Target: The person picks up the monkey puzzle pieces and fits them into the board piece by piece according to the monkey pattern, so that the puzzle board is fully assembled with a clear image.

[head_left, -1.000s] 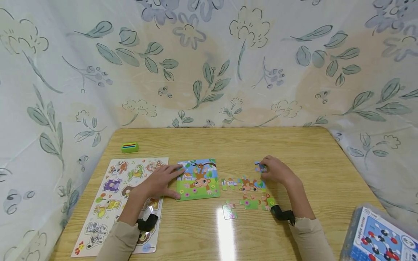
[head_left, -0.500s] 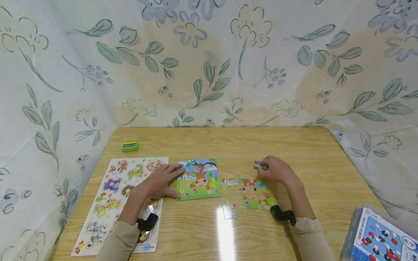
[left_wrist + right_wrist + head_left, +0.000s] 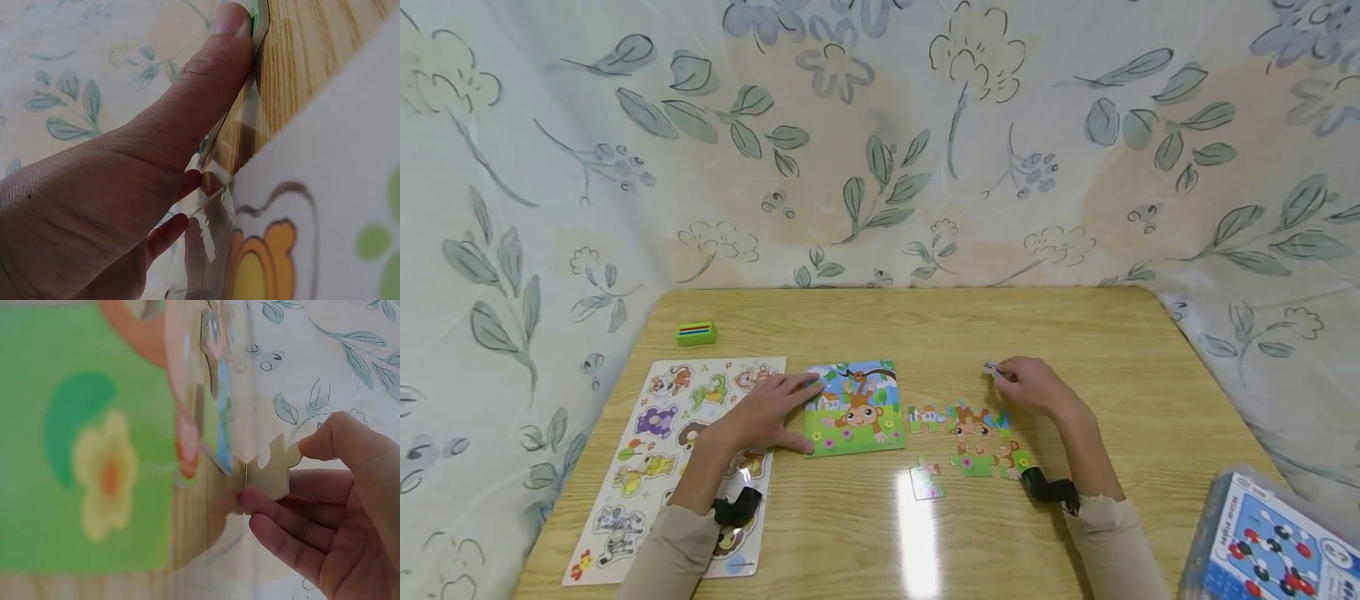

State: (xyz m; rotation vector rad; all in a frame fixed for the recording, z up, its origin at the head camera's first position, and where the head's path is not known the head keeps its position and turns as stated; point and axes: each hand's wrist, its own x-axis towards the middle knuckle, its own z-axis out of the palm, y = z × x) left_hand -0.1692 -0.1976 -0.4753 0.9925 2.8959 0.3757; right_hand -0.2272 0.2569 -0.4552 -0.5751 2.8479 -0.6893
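Your right hand (image 3: 1033,387) pinches a puzzle piece (image 3: 275,472) in its fingers, right of the monkey board (image 3: 853,417). Your left hand (image 3: 763,415) touches the board's left edge, fingers spread. Other pieces (image 3: 976,463) lie right of the board.

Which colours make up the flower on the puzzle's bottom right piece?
The flower has yellow petals and an orange centre; the right wrist view shows it best.

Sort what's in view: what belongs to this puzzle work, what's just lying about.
Seemingly in the job:
beige-backed jigsaw piece in the right hand
flat colourful monkey jigsaw pieces
square monkey picture board touched by the left hand

Apparently lying about:
white rectangular animal board
small green striped block
blue-and-white molecule-picture box
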